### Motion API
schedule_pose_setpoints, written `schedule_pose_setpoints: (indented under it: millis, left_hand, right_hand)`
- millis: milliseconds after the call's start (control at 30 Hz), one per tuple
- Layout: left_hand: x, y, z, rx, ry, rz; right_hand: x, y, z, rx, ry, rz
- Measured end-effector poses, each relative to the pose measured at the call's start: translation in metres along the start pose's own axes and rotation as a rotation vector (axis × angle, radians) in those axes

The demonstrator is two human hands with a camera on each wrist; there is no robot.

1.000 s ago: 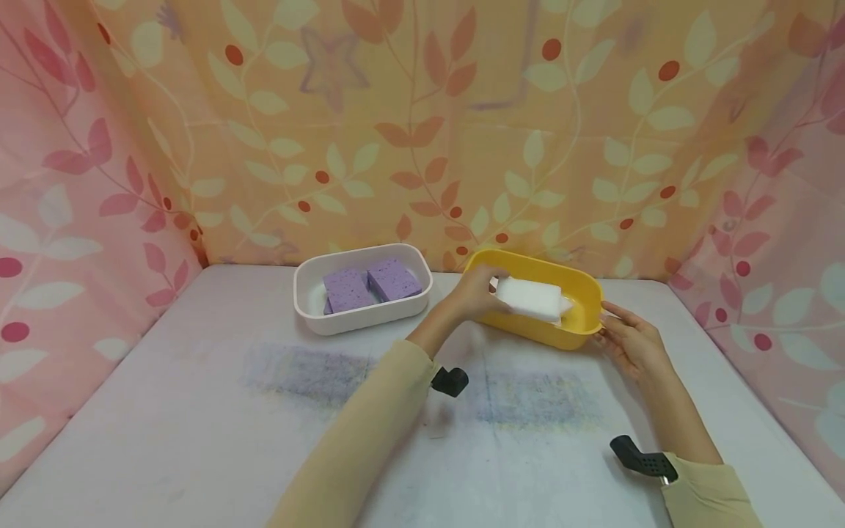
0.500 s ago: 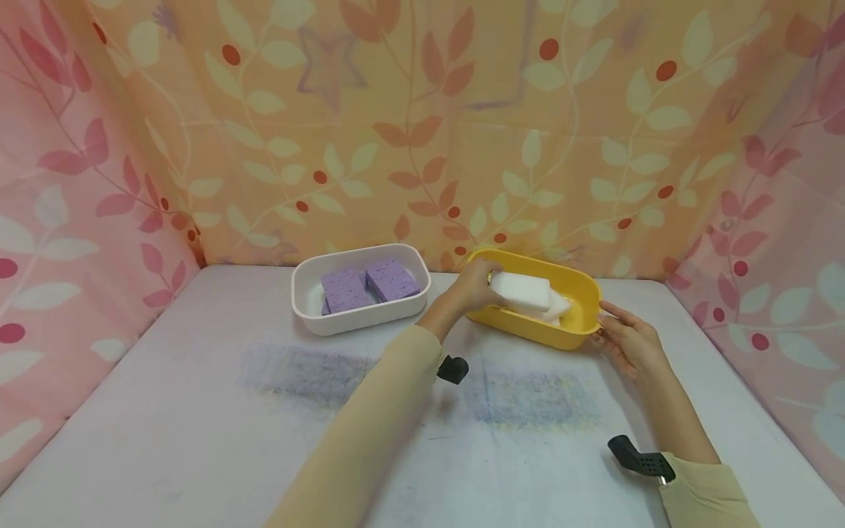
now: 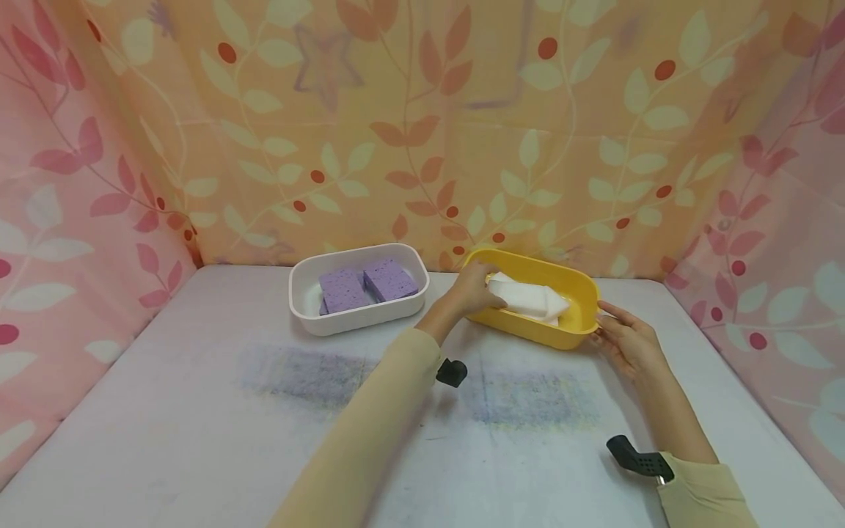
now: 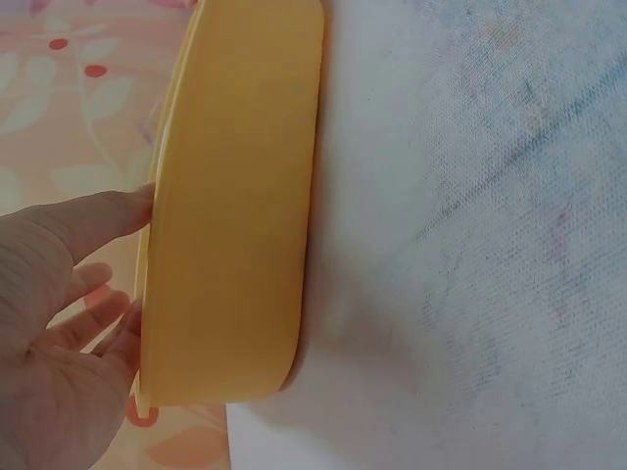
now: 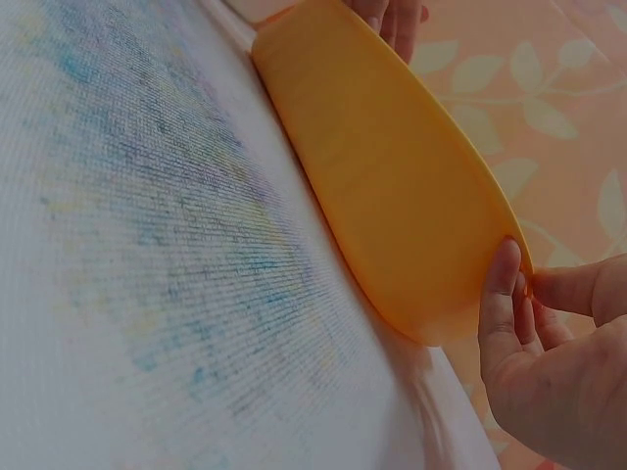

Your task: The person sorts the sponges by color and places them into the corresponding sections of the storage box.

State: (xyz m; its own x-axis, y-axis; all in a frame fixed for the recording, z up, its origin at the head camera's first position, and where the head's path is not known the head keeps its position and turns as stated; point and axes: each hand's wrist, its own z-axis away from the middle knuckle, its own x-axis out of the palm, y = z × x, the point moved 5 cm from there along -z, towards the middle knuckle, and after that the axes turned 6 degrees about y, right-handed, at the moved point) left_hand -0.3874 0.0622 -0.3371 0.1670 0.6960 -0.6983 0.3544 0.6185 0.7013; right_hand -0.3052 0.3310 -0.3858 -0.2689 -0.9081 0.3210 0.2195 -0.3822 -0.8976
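Observation:
In the head view, a yellow bin [image 3: 574, 282] stands at the back right with several white sponges [image 3: 528, 299] inside. My left hand [image 3: 472, 287] reaches over its left end, thumb and fingers about the end of one white sponge. The left wrist view shows that hand's fingers [image 4: 108, 220] at the rim, while the bin wall hides the sponge. At the other end, my right hand [image 3: 630, 339] pinches the bin's rim between thumb and fingers, as the right wrist view also shows.
Left of the yellow bin is a white bin [image 3: 306, 312] holding purple sponges [image 3: 346, 290]. Both bins stand near the back edge of the white-covered table [image 3: 165, 411], before a floral curtain [image 3: 264, 132]. Bluish smudges [image 3: 535, 400] mark the cloth in front.
The white sponge at my left hand has shifted left and gone down into the yellow bin, among the other white sponges. My right hand stays at the bin's right end.

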Motion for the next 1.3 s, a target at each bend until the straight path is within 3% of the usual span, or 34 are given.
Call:
schedule_pose_setpoints:
  millis: [567,767,933,1200,1300]
  left_hand:
    - [-0.003,-0.006,0.012,-0.014,0.059,0.16]
    - [-0.008,-0.012,0.023,0.0,0.098,0.222]
    - [-0.013,-0.019,0.037,-0.028,0.148,0.246]
    - [-0.029,-0.026,0.054,0.028,0.256,0.251]
    - [-0.035,-0.029,0.06,0.064,0.303,0.243]
  right_hand:
    - [-0.001,-0.002,0.0,0.008,0.014,0.006]
    - [-0.002,0.0,0.001,0.009,0.029,0.006]
    - [-0.001,-0.001,0.004,-0.02,0.04,0.022]
    - [0.0,-0.006,0.009,-0.137,0.232,0.102]
    - [0.0,-0.009,0.011,-0.224,0.311,0.204]
